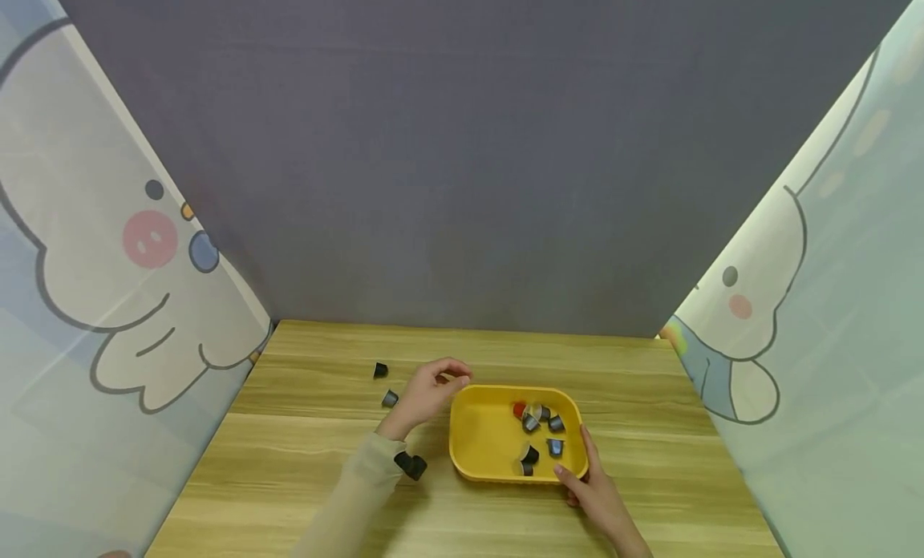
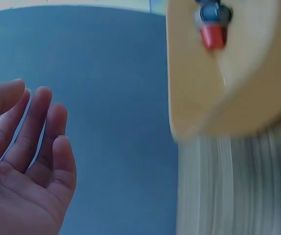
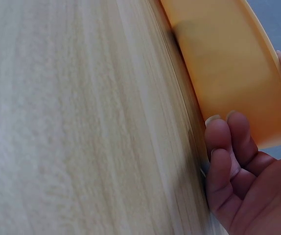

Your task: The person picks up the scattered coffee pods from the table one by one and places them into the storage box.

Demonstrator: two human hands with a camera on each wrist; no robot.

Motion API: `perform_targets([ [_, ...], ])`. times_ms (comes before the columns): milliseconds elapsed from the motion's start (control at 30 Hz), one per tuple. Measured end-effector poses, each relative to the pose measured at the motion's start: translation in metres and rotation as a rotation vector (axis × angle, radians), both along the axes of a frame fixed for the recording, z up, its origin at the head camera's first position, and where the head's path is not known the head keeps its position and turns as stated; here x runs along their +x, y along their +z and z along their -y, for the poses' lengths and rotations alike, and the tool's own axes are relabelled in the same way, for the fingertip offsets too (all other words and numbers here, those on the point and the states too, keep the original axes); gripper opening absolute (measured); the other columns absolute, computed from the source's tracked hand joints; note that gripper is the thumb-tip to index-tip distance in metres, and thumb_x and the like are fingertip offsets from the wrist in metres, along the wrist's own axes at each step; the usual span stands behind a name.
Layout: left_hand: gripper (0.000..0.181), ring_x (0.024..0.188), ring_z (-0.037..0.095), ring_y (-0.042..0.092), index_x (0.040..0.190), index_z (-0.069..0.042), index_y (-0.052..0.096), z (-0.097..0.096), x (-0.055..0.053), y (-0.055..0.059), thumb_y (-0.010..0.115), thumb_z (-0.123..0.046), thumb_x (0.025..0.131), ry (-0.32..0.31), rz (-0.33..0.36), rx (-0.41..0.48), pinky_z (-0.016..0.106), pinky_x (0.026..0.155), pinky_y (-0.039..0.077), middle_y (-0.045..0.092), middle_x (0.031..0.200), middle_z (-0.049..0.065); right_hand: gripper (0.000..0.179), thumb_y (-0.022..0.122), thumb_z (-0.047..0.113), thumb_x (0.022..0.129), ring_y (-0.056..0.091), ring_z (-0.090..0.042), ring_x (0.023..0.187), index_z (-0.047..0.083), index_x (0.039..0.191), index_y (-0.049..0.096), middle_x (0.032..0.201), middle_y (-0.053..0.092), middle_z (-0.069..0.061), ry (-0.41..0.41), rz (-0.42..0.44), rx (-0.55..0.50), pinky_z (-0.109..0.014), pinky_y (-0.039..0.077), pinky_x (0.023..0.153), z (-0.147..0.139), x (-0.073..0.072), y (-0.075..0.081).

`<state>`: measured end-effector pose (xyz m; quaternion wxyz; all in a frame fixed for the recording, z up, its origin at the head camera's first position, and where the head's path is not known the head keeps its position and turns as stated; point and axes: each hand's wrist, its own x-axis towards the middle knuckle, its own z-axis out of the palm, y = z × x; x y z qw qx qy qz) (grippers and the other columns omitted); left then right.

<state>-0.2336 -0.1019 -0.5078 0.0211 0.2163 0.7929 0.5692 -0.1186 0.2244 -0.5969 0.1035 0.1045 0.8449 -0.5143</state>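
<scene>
A yellow plastic tray (image 1: 485,442) stands on the table with several coffee capsules lying in its right half. One capsule is red (image 1: 519,410); others are dark, such as a dark blue capsule (image 1: 555,446). My right hand (image 1: 596,494) grips the tray at its front right corner, thumb over the rim and fingers against the outer wall (image 3: 228,63). My left hand (image 1: 431,391) hovers by the tray's back left corner. In the left wrist view its fingers (image 2: 30,127) are loosely bent, and nothing lies in the palm.
Two loose capsules sit on the wooden table (image 1: 289,438) left of the tray: a black capsule (image 1: 380,370) farther back and a grey capsule (image 1: 390,398) beside the left wrist. A grey curtain (image 1: 462,181) hangs behind, with printed cartoon cloths at both sides.
</scene>
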Motion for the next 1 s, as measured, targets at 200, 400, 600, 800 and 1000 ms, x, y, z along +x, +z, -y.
perform_targets([
  [200,0.015,0.096,0.015,0.064,0.109,-0.016,0.073,0.041,0.005,-0.01,0.067,-0.023,0.098,0.126,-0.051,0.02,0.035,0.08,0.05,0.07,0.106,-0.001,0.096,0.07,0.04,0.093,0.058,-0.019,0.063,0.03,0.161,0.003,0.078,0.063,-0.006,-0.001,-0.005,-0.011,-0.03,0.052,0.058,-0.001,0.0,-0.001],
  [400,0.021,0.101,0.019,0.062,0.112,-0.009,0.072,0.072,0.008,-0.02,0.067,-0.024,0.098,0.239,-0.023,0.036,0.035,0.083,0.049,0.069,0.109,0.0,0.096,0.069,0.04,0.093,0.057,-0.02,0.063,0.03,0.161,0.002,0.078,0.062,-0.007,0.002,-0.003,-0.019,-0.03,0.051,0.057,-0.001,0.0,-0.002],
  [600,0.015,0.103,0.021,0.06,0.11,-0.013,0.073,0.092,0.01,-0.028,0.069,-0.02,0.096,0.347,0.049,0.046,0.032,0.083,0.049,0.068,0.114,0.004,0.096,0.07,0.04,0.093,0.058,-0.019,0.063,0.03,0.161,0.003,0.077,0.062,-0.006,0.004,-0.008,-0.022,-0.029,0.052,0.057,-0.001,-0.001,-0.003],
  [800,0.018,0.107,0.023,0.059,0.113,-0.012,0.071,0.104,0.012,-0.035,0.069,-0.019,0.096,0.391,0.066,0.037,0.031,0.083,0.049,0.067,0.12,0.012,0.096,0.069,0.039,0.094,0.057,-0.019,0.064,0.031,0.161,0.002,0.076,0.061,-0.007,0.002,0.001,-0.033,-0.029,0.051,0.058,-0.001,0.0,-0.002],
  [1000,0.023,0.112,0.03,0.058,0.116,-0.002,0.069,0.114,0.011,-0.044,0.069,-0.013,0.096,0.414,0.074,0.043,0.028,0.081,0.051,0.064,0.125,0.013,0.096,0.069,0.038,0.094,0.056,-0.019,0.063,0.031,0.161,0.001,0.072,0.06,-0.007,0.007,-0.009,-0.059,-0.029,0.051,0.057,-0.001,0.0,-0.001],
])
